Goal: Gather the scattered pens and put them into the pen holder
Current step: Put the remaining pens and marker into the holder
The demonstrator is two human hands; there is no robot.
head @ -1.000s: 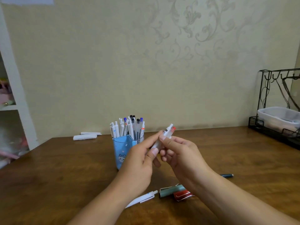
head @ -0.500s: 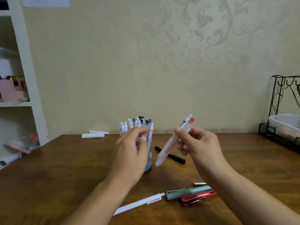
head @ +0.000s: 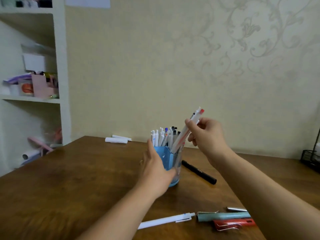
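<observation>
A blue pen holder (head: 166,157), full of several white pens, stands at the middle of the brown table (head: 69,184). My left hand (head: 155,168) wraps around its near left side. My right hand (head: 206,134) pinches two white pens (head: 186,134), one with a red end, tilted with their tips inside the holder's right compartment. On the table lie a black marker (head: 199,172), a white pen (head: 166,221), a teal pen (head: 223,216), a red pen (head: 233,223) and a silver one (head: 236,209) partly behind my right forearm.
Two white rolled items (head: 116,139) lie at the table's far edge. A white shelf unit (head: 58,75) with clutter stands at the left. A black wire rack (head: 311,157) sits at the far right edge.
My left hand has let go of the white pens and moved onto the holder. My right hand has carried the pens left and lowered their tips into the holder.
</observation>
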